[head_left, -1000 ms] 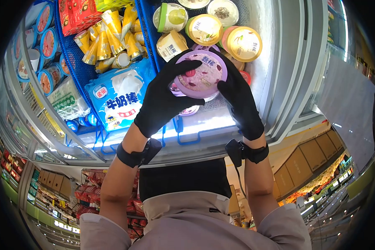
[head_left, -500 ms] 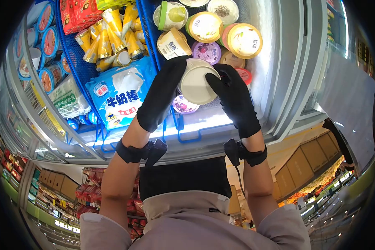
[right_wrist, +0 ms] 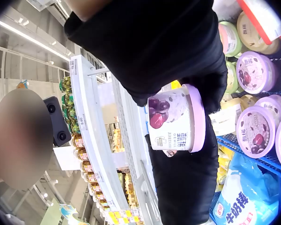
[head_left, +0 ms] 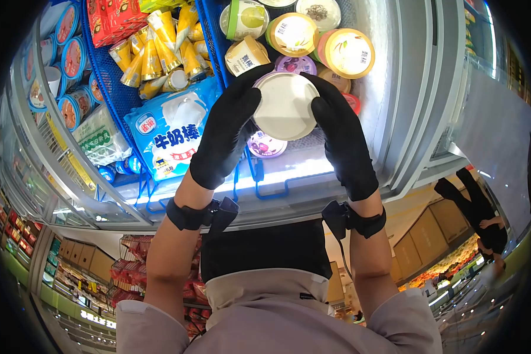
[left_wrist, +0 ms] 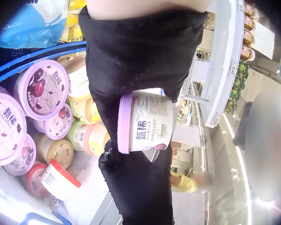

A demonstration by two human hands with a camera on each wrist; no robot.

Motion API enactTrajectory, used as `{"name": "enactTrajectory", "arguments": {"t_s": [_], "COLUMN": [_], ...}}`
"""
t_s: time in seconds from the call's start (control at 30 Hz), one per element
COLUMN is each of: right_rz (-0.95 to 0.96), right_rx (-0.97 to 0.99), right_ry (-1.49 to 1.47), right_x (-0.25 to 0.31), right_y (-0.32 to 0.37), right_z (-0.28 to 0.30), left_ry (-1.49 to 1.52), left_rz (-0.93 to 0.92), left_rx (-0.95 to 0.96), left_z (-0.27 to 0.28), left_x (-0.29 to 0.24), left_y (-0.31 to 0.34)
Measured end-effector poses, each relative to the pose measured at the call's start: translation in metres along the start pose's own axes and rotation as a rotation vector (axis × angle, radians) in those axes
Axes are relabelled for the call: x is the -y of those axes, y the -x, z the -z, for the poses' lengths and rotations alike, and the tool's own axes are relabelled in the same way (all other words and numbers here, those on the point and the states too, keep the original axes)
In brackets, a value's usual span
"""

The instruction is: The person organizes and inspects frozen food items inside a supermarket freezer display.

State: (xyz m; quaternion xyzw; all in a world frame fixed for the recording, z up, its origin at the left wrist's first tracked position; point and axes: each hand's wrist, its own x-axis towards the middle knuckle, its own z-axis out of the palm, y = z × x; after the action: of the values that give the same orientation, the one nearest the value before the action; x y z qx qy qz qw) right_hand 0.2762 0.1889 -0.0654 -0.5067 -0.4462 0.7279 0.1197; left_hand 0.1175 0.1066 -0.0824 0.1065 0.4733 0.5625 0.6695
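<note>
Both black-gloved hands hold one round tub [head_left: 286, 106] above the freezer, its plain white base toward the head camera. My left hand [head_left: 227, 127] grips its left side and my right hand [head_left: 347, 138] its right side, thumbs near the base rim. In the left wrist view the tub [left_wrist: 147, 123] shows a lilac lid and printed wall. Grapes are pictured on the tub [right_wrist: 171, 119] in the right wrist view. Below it lie a purple-lidded tub [head_left: 267, 145] and another purple-lidded tub [head_left: 295, 64].
Yellow-lidded tubs [head_left: 349, 53] lie behind the hands. To the left are a blue bag [head_left: 170, 133], yellow cones [head_left: 153, 56] and red boxes [head_left: 115, 20], with a blue wire divider [head_left: 214, 44] between the compartments. The freezer's metal edge [head_left: 419, 88] runs along the right.
The tub has turned from its printed lid facing the head camera to its white base facing it. Both hands have shifted their grip around it. A person in black has appeared at the right.
</note>
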Motion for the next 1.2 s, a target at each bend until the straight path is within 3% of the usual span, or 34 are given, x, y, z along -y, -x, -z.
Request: {"name": "enactTrajectory", "arguments": {"t_s": [0.1,0.2,0.27,0.33,0.4,0.53,0.6,0.67,0.73,0.77,0.87,0.93,0.97,1.03,1.13,1.2], "right_rz": [0.012,0.055,0.229,0.188,0.430,0.439,0.108,0.110,0.470,0.470,0.338,0.217,0.168,0.141,0.115,0.110], "right_rx": [-0.001,0.020,0.012,0.005,-0.077,-0.063,-0.108,-0.126,-0.130,-0.130,-0.103,-0.038,0.037,0.069,0.091,0.080], "right_ry": [-0.083,0.022,0.235,0.275,0.532,0.514,0.004,0.010,0.305,0.306,0.109,0.035,-0.033,-0.073,-0.133,-0.147], "right_x": [-0.001,0.000,-0.001,0.001,-0.002,0.012,0.016,0.009,-0.003,-0.002,0.005,0.012,0.013,0.010,0.011,0.010], "right_y": [-0.002,0.000,0.004,0.003,-0.001,-0.004,-0.004,-0.004,-0.007,-0.007,-0.003,-0.001,0.000,0.001,0.001,0.001], "right_z": [0.001,-0.001,-0.005,-0.007,-0.009,-0.015,-0.021,-0.019,-0.014,-0.014,-0.011,-0.005,-0.003,0.002,0.000,-0.001], "left_ry": [-0.020,-0.020,-0.034,0.005,0.029,0.091,0.116,0.141,0.040,0.041,-0.047,-0.434,-0.432,-0.812,-1.038,-1.022], "left_rz": [-0.080,-0.086,-0.077,-0.048,-0.058,-0.058,-0.038,-0.020,-0.051,-0.051,-0.077,-0.165,-0.165,-0.242,-0.356,-0.399], "left_rx": [-0.012,-0.054,-0.074,-0.100,-0.108,-0.122,-0.128,-0.134,-0.157,-0.157,-0.148,-0.162,-0.165,-0.193,-0.093,-0.096], "left_z": [-0.001,-0.005,-0.007,-0.008,-0.014,-0.015,-0.015,-0.014,-0.014,-0.013,-0.012,-0.011,-0.012,-0.015,-0.017,-0.022], "left_x": [0.001,-0.003,-0.004,-0.005,-0.003,-0.004,-0.003,-0.001,0.001,0.003,0.005,-0.001,-0.005,-0.012,-0.019,-0.019], "left_y": [0.002,0.002,0.002,0.002,0.003,0.005,0.005,0.005,0.004,0.003,0.000,0.002,0.004,0.006,0.007,0.005]}}
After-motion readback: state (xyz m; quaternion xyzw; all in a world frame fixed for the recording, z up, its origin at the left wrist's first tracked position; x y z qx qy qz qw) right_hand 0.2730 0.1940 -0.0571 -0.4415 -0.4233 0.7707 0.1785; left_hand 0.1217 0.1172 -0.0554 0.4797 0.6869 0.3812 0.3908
